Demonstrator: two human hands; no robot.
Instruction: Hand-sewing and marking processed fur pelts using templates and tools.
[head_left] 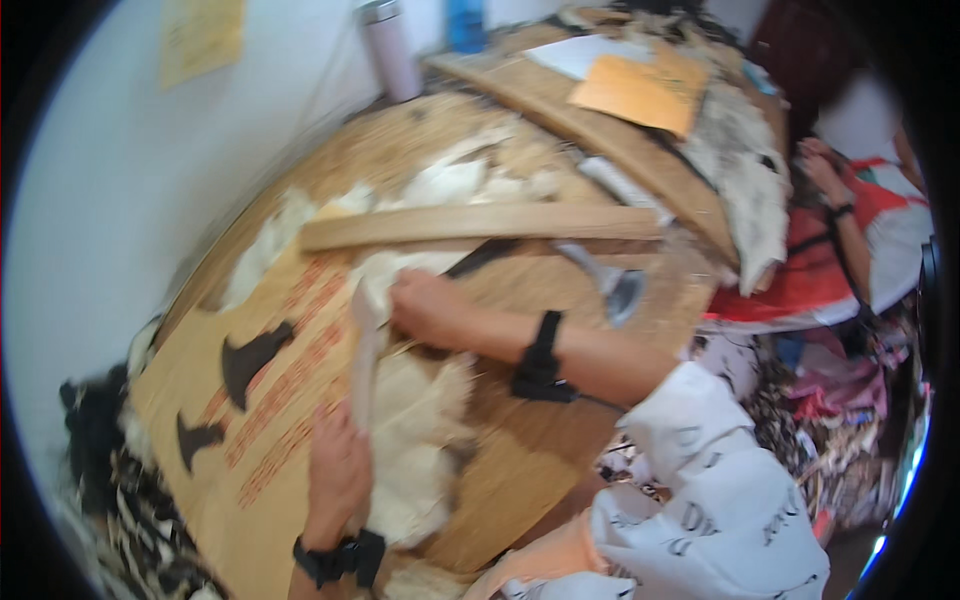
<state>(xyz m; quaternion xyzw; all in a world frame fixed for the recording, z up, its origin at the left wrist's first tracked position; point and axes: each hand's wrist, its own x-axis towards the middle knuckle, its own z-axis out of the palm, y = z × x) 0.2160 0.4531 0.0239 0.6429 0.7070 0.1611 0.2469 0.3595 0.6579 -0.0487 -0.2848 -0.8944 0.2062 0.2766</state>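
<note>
A long pale strip (364, 370), perhaps wood, stands out along the edge of a cream-white furry hide (415, 430). My left hand (340, 455) rests flat at the strip's near end, fingers stretched forward. Beside its far end, my right hand (430, 308) is closed over the pale material; what its fingers hold is hidden and blurred. Just beyond that hand lies a dark tool part (483, 257), partly covered. A curved grey blade with a handle (620, 290) lies to the right. Two dark axe-shaped blades (253, 362) (198, 438) sit on the printed brown sheet (290, 440) at left.
A wooden bar (480, 224) lies across the board behind my hands. White scraps (445, 183), a white-handled tool (625, 188), an orange envelope (640, 90) and a pinkish flask (391, 55) stand farther back. Another person's hands (825, 170) are at right, above a red-and-white cloth (800, 275).
</note>
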